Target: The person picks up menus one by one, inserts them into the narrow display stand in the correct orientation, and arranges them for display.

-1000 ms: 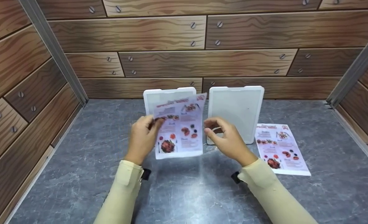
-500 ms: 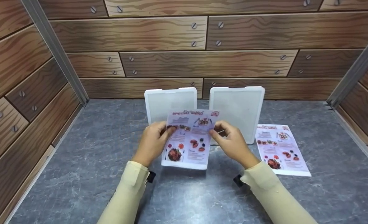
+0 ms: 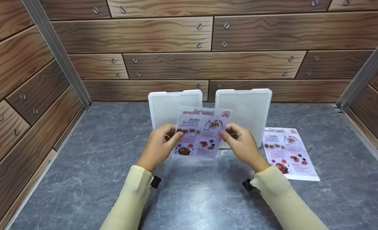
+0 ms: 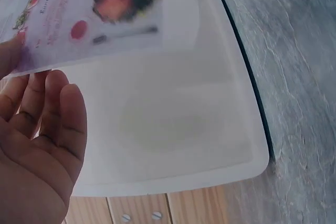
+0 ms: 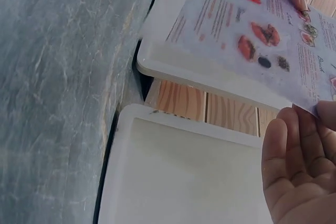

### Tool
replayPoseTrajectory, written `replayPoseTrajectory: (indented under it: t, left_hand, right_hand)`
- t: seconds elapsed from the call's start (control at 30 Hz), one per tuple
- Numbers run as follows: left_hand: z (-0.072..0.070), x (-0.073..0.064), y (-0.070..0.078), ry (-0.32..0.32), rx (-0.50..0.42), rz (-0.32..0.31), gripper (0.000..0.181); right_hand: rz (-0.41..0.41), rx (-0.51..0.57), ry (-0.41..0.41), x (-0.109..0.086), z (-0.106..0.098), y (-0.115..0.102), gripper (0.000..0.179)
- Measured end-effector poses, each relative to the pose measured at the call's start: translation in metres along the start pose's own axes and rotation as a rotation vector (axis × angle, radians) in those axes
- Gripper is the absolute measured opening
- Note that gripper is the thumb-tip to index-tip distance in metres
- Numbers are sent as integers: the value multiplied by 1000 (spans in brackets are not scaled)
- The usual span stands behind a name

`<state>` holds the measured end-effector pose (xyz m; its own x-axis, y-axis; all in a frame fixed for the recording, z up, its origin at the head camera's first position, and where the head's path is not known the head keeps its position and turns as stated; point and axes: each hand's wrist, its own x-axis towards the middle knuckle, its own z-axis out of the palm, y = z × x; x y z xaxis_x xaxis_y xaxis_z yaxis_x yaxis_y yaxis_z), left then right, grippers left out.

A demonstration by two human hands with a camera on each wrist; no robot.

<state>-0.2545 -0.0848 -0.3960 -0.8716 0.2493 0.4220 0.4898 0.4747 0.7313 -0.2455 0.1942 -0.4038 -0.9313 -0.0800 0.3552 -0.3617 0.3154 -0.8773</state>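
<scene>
A printed menu sheet headed "SPECIAL MENU" is held up off the table, tilted, between both hands. The left hand pinches its left edge between thumb and fingers. At the opposite edge the right hand pinches it the same way; in the right wrist view the thumb lies over the sheet's corner. Behind the sheet stand two white framed boards, the left board and the right board, both upright and leaning slightly back. The sheet hides the lower part of the left board and some of the right one.
A second menu sheet lies flat on the grey marbled table, right of the right board. Wood-patterned walls enclose the table at the back and both sides.
The right hand came to the sheet's right edge and took hold of it. The sheet, first in the left hand alone, shifted right, dipped, then tilted back and rose slightly.
</scene>
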Motion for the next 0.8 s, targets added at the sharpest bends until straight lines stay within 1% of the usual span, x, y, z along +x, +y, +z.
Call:
replayPoseTrajectory:
  t: [0.1,0.2,0.33,0.63,0.8]
  left_hand:
    - [0,1,0,16,-55,-1,14]
    - [1,1,-1,17,-84,-25,11]
    - [2,1,-2,12,-85,-56,10]
    - [6,1,-7,24,-88,-67,11]
    - [9,0,-9,10,-98,-93,12]
  right_hand:
    - [10,16,5,0,-1,-1,9]
    - [20,23,-5,0,-1,-1,10]
    - [24,26,-2,0,-1,0,10]
    - [26,29,11,0,-1,3,12]
    - [35,25,3,0,0,4,14]
